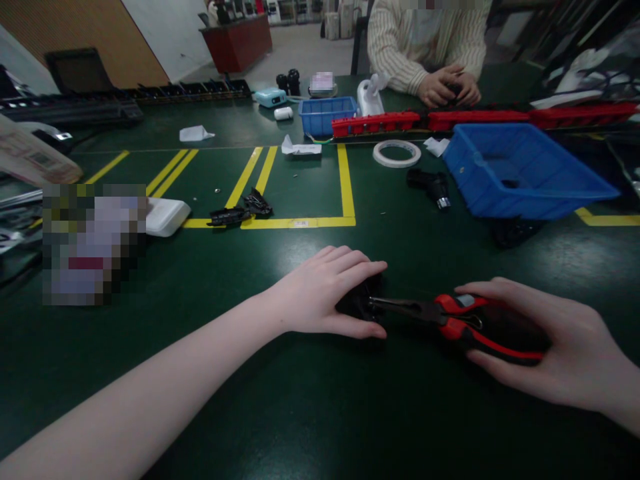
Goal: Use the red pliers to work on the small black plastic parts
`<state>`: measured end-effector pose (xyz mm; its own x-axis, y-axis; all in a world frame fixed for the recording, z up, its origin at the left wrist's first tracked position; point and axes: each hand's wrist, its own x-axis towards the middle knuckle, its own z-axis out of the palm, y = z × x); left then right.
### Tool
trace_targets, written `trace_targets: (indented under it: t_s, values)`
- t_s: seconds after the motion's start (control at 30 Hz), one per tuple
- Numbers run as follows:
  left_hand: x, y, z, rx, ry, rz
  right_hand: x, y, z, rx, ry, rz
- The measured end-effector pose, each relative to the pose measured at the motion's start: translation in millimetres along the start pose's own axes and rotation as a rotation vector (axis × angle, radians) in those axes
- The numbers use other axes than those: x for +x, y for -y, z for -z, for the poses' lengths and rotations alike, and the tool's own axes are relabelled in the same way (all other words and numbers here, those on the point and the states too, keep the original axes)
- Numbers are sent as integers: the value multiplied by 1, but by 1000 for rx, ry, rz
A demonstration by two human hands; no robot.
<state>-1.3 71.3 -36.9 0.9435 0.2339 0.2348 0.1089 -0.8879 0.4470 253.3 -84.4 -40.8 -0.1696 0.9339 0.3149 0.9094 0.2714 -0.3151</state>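
My left hand (337,293) is closed over a black plastic part (359,301) and presses it against the dark green table (300,413). Most of that part is hidden under the palm and fingers. From the right, my right hand (565,347) grips long-nose pliers (450,317) by their red and black handles. The tips of the pliers touch the black part, between my left thumb and forefinger. Whether the jaws pinch something small there I cannot make out.
A blue bin (530,193) stands at the right, beside a black tool-like piece (431,187) and a tape roll (397,154). Black plastic pieces (243,210) lie left of centre. Red strips (475,121) run across the back. Opposite sits a person in a striped sleeve (400,53).
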Motion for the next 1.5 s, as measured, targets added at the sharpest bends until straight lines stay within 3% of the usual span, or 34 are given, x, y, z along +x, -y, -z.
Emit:
trace_targets:
  t_s: [0.23,0.57,0.8,1.03,1.27,1.5]
  values:
    - [1,-3,1,129,-5,102,-1,-4,0,24,17,-57]
    - [4,-5,2,116,28,213,0,-12,2,-9,-6,-51]
    - [2,-5,7,48,84,119,-1,-14,4,-70,-11,7]
    - [2,-7,12,-19,156,57,-2,-8,6,-58,-45,-30]
    - [3,-3,8,-32,111,115,-3,-4,0,14,-61,-71]
    - [3,-2,4,-26,62,78,-2,-7,0,15,-43,-98]
